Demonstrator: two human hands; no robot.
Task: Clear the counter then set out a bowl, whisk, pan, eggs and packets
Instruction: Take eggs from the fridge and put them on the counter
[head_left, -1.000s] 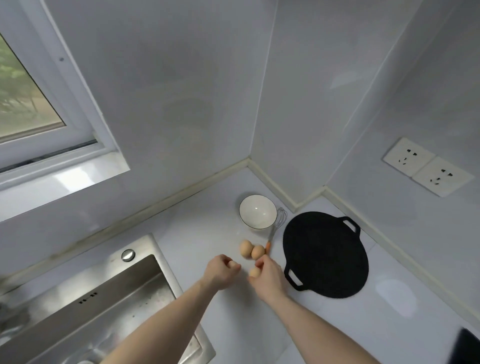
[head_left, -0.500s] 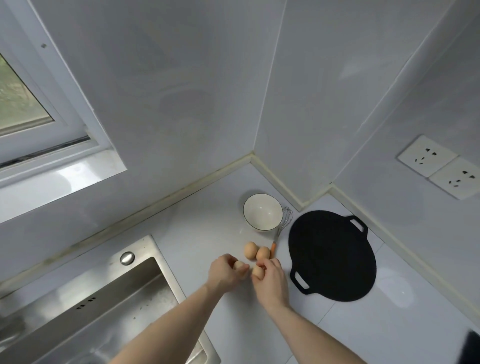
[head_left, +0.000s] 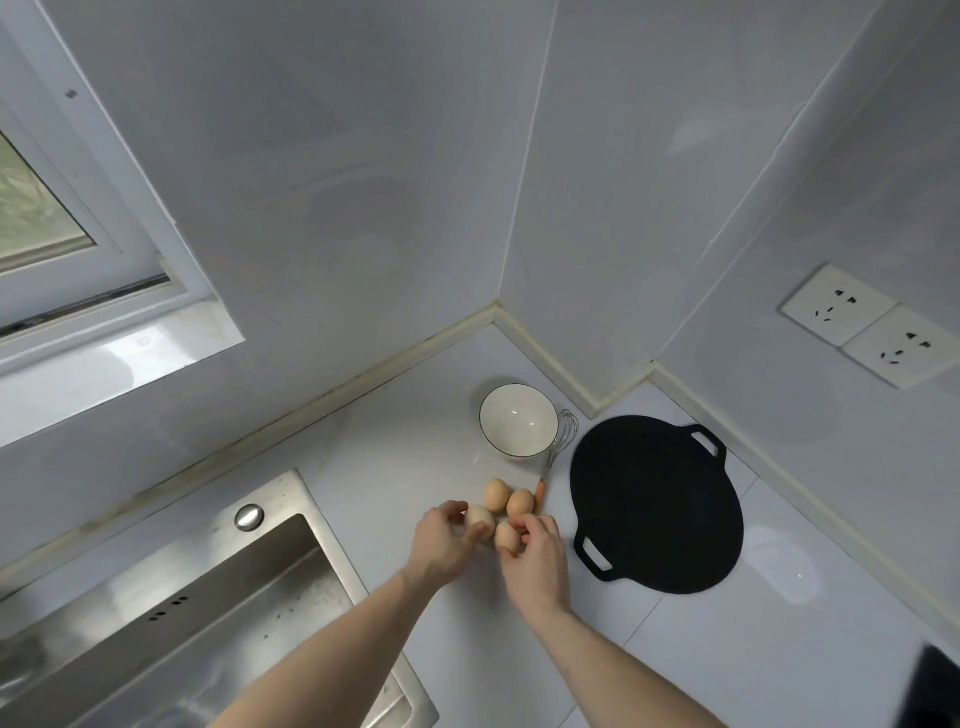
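Note:
Two brown eggs (head_left: 507, 498) lie side by side on the white counter (head_left: 753, 649). Just in front of them, my left hand (head_left: 441, 545) grips a paler egg (head_left: 479, 518) and my right hand (head_left: 535, 558) grips another egg (head_left: 506, 536), both low at the counter beside the first pair. Behind the eggs stands an empty white bowl (head_left: 518, 420). A wire whisk (head_left: 557, 448) with an orange handle lies between the bowl and a flat black pan (head_left: 655, 504) with two handles. No packets are in view.
A steel sink (head_left: 208, 613) with a round plug fitting takes up the lower left. Walls meet in a corner behind the bowl. Two wall sockets (head_left: 872, 326) are on the right wall. A dark object (head_left: 940, 691) shows at the lower right edge. A window is at the upper left.
Both hands have moved slightly forward, bringing their eggs down next to the two on the counter. The egg in my left hand is now more exposed.

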